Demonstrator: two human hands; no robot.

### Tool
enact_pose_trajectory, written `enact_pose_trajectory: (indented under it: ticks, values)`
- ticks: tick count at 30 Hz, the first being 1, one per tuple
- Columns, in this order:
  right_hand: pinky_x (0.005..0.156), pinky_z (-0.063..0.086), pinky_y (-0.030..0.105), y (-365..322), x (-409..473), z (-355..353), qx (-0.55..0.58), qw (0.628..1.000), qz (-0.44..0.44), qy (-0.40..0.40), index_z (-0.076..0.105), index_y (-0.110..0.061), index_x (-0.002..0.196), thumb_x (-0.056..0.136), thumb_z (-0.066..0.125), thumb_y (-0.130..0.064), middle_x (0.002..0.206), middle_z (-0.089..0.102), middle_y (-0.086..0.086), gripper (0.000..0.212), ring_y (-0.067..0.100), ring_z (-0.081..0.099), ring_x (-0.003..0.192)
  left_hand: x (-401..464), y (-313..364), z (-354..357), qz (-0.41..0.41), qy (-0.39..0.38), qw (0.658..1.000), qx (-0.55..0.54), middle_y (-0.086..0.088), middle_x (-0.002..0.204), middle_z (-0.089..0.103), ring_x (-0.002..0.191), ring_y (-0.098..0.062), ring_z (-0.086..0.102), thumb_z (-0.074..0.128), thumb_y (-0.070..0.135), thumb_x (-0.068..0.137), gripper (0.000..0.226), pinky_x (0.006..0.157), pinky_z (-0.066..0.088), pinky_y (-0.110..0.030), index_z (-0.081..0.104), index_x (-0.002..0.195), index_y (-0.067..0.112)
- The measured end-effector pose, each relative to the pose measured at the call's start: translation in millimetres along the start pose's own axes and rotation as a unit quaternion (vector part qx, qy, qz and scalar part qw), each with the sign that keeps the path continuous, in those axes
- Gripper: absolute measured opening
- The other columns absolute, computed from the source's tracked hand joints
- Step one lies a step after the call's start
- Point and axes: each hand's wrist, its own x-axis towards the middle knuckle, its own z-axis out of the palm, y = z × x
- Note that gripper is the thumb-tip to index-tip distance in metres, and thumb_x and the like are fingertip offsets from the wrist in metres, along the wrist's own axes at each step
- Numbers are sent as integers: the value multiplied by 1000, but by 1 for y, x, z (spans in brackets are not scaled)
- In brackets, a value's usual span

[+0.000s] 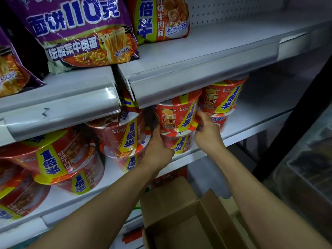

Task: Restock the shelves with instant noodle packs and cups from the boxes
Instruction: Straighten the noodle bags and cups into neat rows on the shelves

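Your purple noodle pack (pixel 79 31) on the upper shelf (pixel 206 56) reads "面饼110克". The open cardboard box (pixel 179 221) below shows no contents. Your left hand (pixel 158 150) and right hand (pixel 206 130) grip the inverted red noodle cup (pixel 177 114), marked "1倍半", on the lower shelf.

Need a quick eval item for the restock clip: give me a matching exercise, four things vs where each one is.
Things:
1. purple noodle pack
2. cardboard box
3. upper red cup
4. left hand

Places:
A. below the shelves, flaps open
B. on the top shelf, left
C. stacked on another cup, between both hands
D. against the left side of the cup stack

Pairs: 1-B, 2-A, 3-C, 4-D
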Motion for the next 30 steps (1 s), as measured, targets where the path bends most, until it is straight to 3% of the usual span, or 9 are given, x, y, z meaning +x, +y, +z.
enact_pose_trajectory:
  ticks: [6, 9, 12, 17, 21, 23, 27, 30]
  values:
    - [108, 39, 40, 0, 0, -2, 54, 998, 20, 5, 39, -24, 140, 93, 56, -8, 137, 52, 1, 52, 22, 49, 126, -9, 7, 3, -16, 25, 999, 18, -2, 140, 45, 127, -27, 46, 61, 0, 82, 80, 105, 41, -50, 19, 144, 29]
    - [102, 46, 46, 3, 2, -24, 112, 989, 56, 83, 47, -20, 129, 90, 56, -3, 128, 57, 4, 43, 23, 54, 118, -12, 16, 11, 2, 29, 999, 43, -2, 126, 47, 117, -23, 49, 64, 4, 82, 57, 100, 46, -44, 31, 124, 24]
    - [97, 47, 39, 9, 6, -55, 70, 981, 76, 164, 49, -12, 129, 87, 49, 5, 123, 57, 8, 45, 22, 55, 113, -15, 35, 23, 45, -16, 997, 54, 0, 115, 48, 105, -14, 49, 62, 4, 86, 41, 92, 47, -29, 38, 115, 21]
    - [93, 46, 35, 41, 21, -91, 58, 969, 112, 212, 48, -12, 130, 85, 47, 8, 127, 55, 7, 49, 18, 55, 101, -2, 64, 52, 63, -67, 995, 46, 2, 127, 47, 114, -13, 47, 62, 6, 87, 61, 97, 43, -29, 34, 139, 21]
    - [89, 44, 28, 57, 39, -105, 31, 979, 123, 159, 41, -16, 139, 87, 41, 12, 136, 48, 5, 59, 18, 52, 113, 16, 78, 70, 73, -87, 991, 67, 3, 140, 41, 128, -17, 42, 60, 2, 87, 70, 96, 35, -25, 29, 145, 26]
    - [95, 45, 30, 59, 50, -109, 8, 986, 115, 124, 38, -19, 142, 88, 39, 13, 142, 44, 3, 62, 20, 50, 122, 25, 81, 77, 64, -79, 992, 79, 1, 140, 43, 125, -19, 45, 60, 1, 86, 68, 92, 36, -23, 33, 143, 25]
    - [104, 43, 42, 59, 78, -117, -4, 995, 92, 45, 39, -20, 143, 91, 40, 13, 146, 41, 4, 62, 22, 44, 130, 39, 78, 95, 38, -75, 993, 81, -2, 136, 46, 122, -24, 47, 66, 7, 82, 75, 102, 42, -38, 25, 143, 26]
    - [105, 41, 39, 63, 92, -117, -24, 997, 72, 7, 44, -20, 138, 90, 48, 13, 142, 47, 4, 59, 23, 45, 130, 49, 78, 104, 25, -95, 991, 88, 0, 140, 40, 128, -25, 42, 67, 8, 82, 89, 108, 39, -45, 12, 148, 30]
